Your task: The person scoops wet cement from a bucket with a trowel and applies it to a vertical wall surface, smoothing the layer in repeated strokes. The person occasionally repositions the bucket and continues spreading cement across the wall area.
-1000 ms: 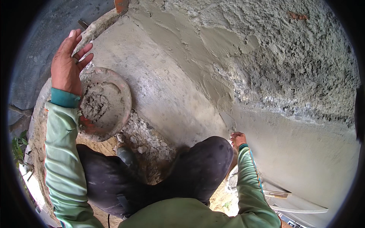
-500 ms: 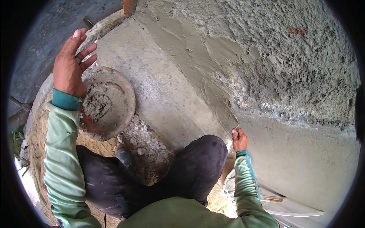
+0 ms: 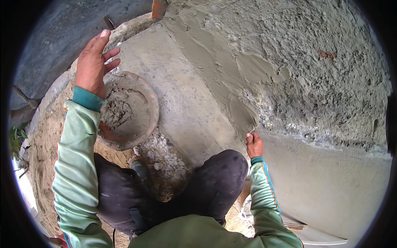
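My left hand (image 3: 93,64) is held up beside the far left rim of a round reddish basin (image 3: 153,99), fingers apart and nothing in them. Grey wet mortar (image 3: 118,109) is heaped inside the basin. On the right, my right hand (image 3: 254,145) is closed on a trowel (image 3: 252,129). Only a bit of its metal shows; the handle is inside my fist and the blade is hard to make out. It is at the lower end of a band of smooth wet mortar (image 3: 219,70) along the foot of the rough wall.
The rough grey wall (image 3: 318,78) rises at the right, with a smoother plastered face (image 3: 322,182) below it. A pale concrete slab (image 3: 182,95) lies between basin and wall. Broken rubble (image 3: 161,155) is near my knees. Plant leaves (image 3: 17,134) show at the far left.
My right hand has moved slightly up and left with the trowel, whose metal neck shows less now. My left hand stays raised and open; the view has shifted a little.
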Demonstrator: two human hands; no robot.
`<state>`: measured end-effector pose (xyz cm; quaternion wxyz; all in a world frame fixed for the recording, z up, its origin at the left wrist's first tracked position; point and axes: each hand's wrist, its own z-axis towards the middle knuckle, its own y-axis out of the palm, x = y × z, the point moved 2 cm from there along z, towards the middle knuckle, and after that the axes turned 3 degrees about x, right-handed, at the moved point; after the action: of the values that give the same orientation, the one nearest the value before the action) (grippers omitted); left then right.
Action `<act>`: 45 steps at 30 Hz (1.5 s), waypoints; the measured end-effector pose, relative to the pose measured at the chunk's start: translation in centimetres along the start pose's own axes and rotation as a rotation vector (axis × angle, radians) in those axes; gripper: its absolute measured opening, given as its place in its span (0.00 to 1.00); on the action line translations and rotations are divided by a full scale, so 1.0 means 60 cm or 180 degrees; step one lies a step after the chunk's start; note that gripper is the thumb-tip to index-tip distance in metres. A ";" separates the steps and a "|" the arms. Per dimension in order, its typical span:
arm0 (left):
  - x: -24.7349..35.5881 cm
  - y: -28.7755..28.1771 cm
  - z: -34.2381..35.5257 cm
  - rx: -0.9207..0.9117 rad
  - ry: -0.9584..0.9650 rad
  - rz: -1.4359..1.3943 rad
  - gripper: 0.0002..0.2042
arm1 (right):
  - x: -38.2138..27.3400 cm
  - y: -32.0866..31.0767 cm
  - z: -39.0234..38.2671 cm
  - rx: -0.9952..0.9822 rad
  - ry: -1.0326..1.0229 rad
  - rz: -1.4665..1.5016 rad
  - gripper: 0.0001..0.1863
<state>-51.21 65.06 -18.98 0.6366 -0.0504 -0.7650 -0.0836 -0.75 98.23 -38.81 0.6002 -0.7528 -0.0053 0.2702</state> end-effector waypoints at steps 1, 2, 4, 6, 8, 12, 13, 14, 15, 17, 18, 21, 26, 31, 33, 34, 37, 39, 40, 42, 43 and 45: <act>-0.003 -0.006 0.000 0.0002 -0.0004 0.0008 0.27 | -0.022 0.006 -0.008 -0.0054 -0.0066 0.0315 0.16; 0.001 -0.014 0.001 0.0012 0.0018 0.0047 0.27 | -0.061 0.004 -0.019 -0.0101 -0.0137 0.0648 0.16; 0.001 -0.024 0.004 0.0015 0.0042 0.0066 0.26 | -0.078 0.009 -0.021 -0.0157 -0.0218 0.0767 0.16; 0.004 -0.034 0.008 0.0018 0.0059 0.0088 0.26 | -0.057 0.037 -0.016 -0.0199 -0.0234 0.0394 0.16; 0.006 -0.047 0.009 0.0059 0.0066 0.0130 0.26 | -0.012 0.096 -0.007 -0.0374 -0.0350 -0.0328 0.16; -0.006 -0.041 0.014 0.0091 -0.0039 0.0051 0.26 | 0.040 0.126 0.019 -0.0530 -0.0181 -0.0817 0.18; -0.003 -0.046 0.014 0.0139 -0.0079 0.0084 0.26 | 0.020 0.127 0.014 -0.0503 -0.0237 -0.0431 0.18; 0.002 -0.052 0.011 0.0156 -0.0019 0.0148 0.26 | -0.003 0.118 -0.005 -0.0485 -0.0252 -0.0063 0.18; 0.010 -0.058 0.009 0.0162 0.0047 0.0222 0.27 | -0.051 0.102 -0.020 -0.0337 -0.0486 0.0269 0.18; 0.002 -0.062 0.014 0.0099 0.0124 0.0237 0.27 | -0.083 0.077 -0.023 0.0025 -0.1089 0.0594 0.19; -0.002 -0.067 0.017 0.0109 0.0093 0.0264 0.28 | -0.090 0.080 -0.027 0.0208 -0.1385 0.0785 0.20; -0.014 -0.055 0.021 0.0103 -0.0031 0.0204 0.28 | 0.044 0.139 0.010 -0.0458 -0.0732 -0.0541 0.17; -0.010 -0.055 0.017 0.0153 0.0087 0.0315 0.28 | -0.009 0.153 -0.009 -0.0070 -0.0844 0.0083 0.14; -0.010 -0.038 0.019 0.0025 0.0089 0.0260 0.29 | 0.035 0.148 0.010 0.0007 -0.1032 0.0126 0.14; -0.015 -0.039 0.020 0.0067 0.0039 0.0288 0.29 | 0.057 0.170 -0.007 -0.0211 -0.0663 -0.0445 0.13; -0.021 -0.036 0.021 0.0055 -0.0017 0.0227 0.29 | 0.050 0.175 0.009 -0.0249 -0.0504 -0.0726 0.13; 0.003 -0.052 0.009 0.0018 0.0140 0.0421 0.29 | -0.052 0.133 -0.038 -0.0027 -0.0578 0.0417 0.17; 0.015 -0.060 0.015 0.0051 0.0272 0.0457 0.30 | -0.086 0.121 -0.045 0.0494 -0.1107 0.1004 0.20; 0.010 -0.051 0.018 0.0056 0.0231 0.0368 0.30 | -0.040 0.138 -0.021 0.0212 -0.0951 0.0476 0.19; -0.015 -0.026 0.020 0.0002 0.0094 0.0154 0.30 | 0.110 0.171 0.026 -0.0319 -0.0532 -0.0627 0.18; -0.028 -0.034 0.016 0.0070 -0.0014 0.0212 0.30 | 0.109 0.184 0.011 -0.0360 -0.0368 -0.1030 0.18; -0.016 -0.046 0.028 0.0151 0.0079 0.0288 0.29 | 0.055 0.178 0.000 -0.0157 -0.0551 -0.0542 0.19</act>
<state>-53.18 62.72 -20.38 0.6502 -0.0688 -0.7557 -0.0371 -1.30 96.37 -49.80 0.5996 -0.7380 -0.1276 0.2820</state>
